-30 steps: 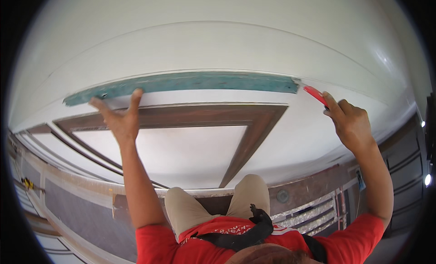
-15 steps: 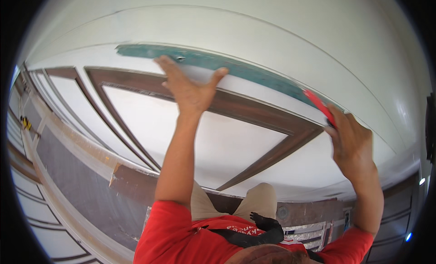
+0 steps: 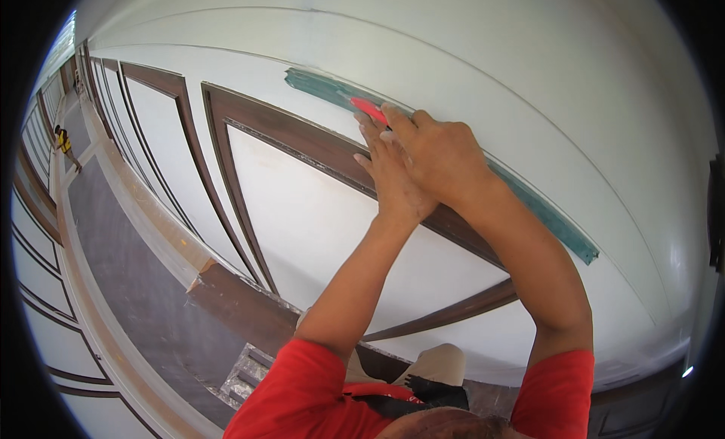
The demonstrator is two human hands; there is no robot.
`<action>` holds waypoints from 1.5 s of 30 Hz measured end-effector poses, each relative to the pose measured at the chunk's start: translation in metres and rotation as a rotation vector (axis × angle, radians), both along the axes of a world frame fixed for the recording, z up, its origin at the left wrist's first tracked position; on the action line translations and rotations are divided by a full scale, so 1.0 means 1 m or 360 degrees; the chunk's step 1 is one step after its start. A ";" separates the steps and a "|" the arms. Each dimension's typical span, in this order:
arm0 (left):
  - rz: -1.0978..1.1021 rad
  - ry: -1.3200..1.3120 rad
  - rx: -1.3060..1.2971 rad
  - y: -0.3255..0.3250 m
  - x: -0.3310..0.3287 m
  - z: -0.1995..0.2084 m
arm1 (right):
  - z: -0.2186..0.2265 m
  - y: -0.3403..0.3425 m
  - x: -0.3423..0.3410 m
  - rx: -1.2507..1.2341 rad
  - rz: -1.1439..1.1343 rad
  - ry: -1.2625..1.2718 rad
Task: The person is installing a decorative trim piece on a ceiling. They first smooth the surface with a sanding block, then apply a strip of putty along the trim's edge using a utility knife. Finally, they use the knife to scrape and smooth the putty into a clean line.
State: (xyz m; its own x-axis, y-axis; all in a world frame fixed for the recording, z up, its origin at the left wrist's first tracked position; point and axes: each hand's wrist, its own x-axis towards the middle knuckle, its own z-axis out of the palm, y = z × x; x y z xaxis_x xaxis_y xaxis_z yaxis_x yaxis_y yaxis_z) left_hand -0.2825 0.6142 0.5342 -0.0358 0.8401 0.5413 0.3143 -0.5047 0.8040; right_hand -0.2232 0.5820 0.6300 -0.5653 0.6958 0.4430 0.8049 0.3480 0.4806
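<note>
A long, worn teal-green strip (image 3: 540, 210) lies slanting along the white wall, just above the brown panel moulding. My right hand (image 3: 453, 156) is closed on a red utility knife (image 3: 368, 109), whose tip meets the strip near its far-left end. Crossing beneath it, my left hand (image 3: 400, 186) has its fingers stretched toward the strip, over the lower edge. The right wrist overlaps the left hand and hides part of it, along with the middle of the strip. Whether the left fingertips press on the strip is hard to see.
Brown moulding (image 3: 249, 106) frames white wall panels (image 3: 294, 205). On the left runs a grey floor (image 3: 128, 242) with a pale border and a brown sheet (image 3: 242, 307). A person in yellow (image 3: 63, 142) is far off at the left. A crumpled silvery piece (image 3: 245, 375) lies by my left sleeve.
My right hand has swept left along the strip with the utility knife, from near its right end to near its left end, and now crosses over my left hand. The view has shifted too.
</note>
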 end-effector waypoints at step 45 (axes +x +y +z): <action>0.0371 0.0058 0.0073 0.001 0.014 -0.014 | 0.014 -0.184 0.156 -0.0123 -0.0662 -0.0346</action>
State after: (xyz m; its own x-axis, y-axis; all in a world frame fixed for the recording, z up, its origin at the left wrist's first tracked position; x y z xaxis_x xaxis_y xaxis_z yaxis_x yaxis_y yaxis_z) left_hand -0.2690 0.6156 0.5201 -0.2053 0.7858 0.5834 0.4551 -0.4510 0.7677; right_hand -0.0672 0.3980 0.6439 -0.3058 0.9089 0.2835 0.7671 0.0589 0.6388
